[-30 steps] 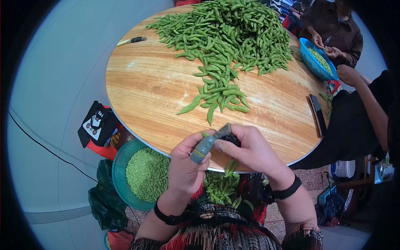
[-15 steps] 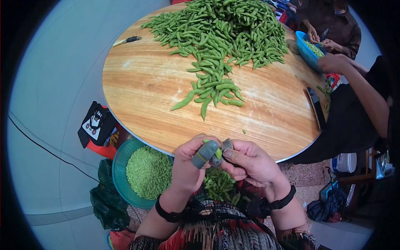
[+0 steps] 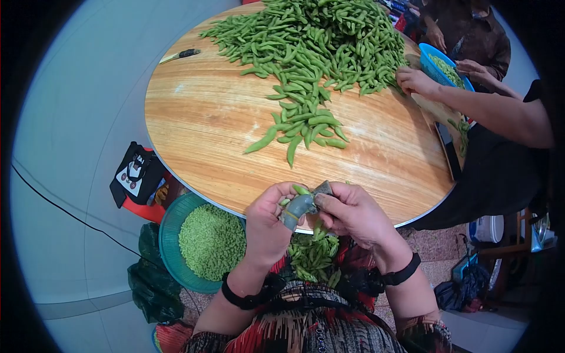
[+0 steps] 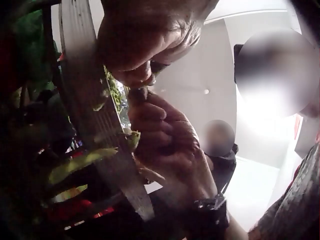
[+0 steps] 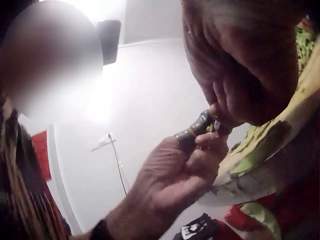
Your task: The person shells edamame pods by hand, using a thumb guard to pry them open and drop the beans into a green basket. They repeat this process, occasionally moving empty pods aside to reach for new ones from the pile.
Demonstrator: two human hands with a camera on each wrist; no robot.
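In the head view, my left hand (image 3: 268, 220) holds a green edamame pod (image 3: 301, 189) near the table's front edge. A grey cover (image 3: 299, 208) with a yellow band is on its thumb, and a pale bean (image 3: 285, 202) shows beside the fingers. My right hand (image 3: 359, 216) meets it from the right, thumb and forefinger pinching at the pod; its forefinger wears a dark ribbed cover (image 3: 323, 188). Below the right fingers hangs another green pod piece (image 3: 319, 230). Both wrist views show the fingertips of the two hands together, the pod mostly hidden.
A large heap of edamame pods (image 3: 329, 41) trails across the round wooden table (image 3: 200, 123). A green basket (image 3: 168, 247) of shelled beans stands low left; pods (image 3: 312, 259) lie below my hands. Other people sit right, by a blue basket (image 3: 431, 66) and a phone (image 3: 448, 150).
My hands came together lower half a second ago, then rose slightly, the left thumb tilting over the pod. On the right, another person's hand has reached from the blue basket to the pod heap.
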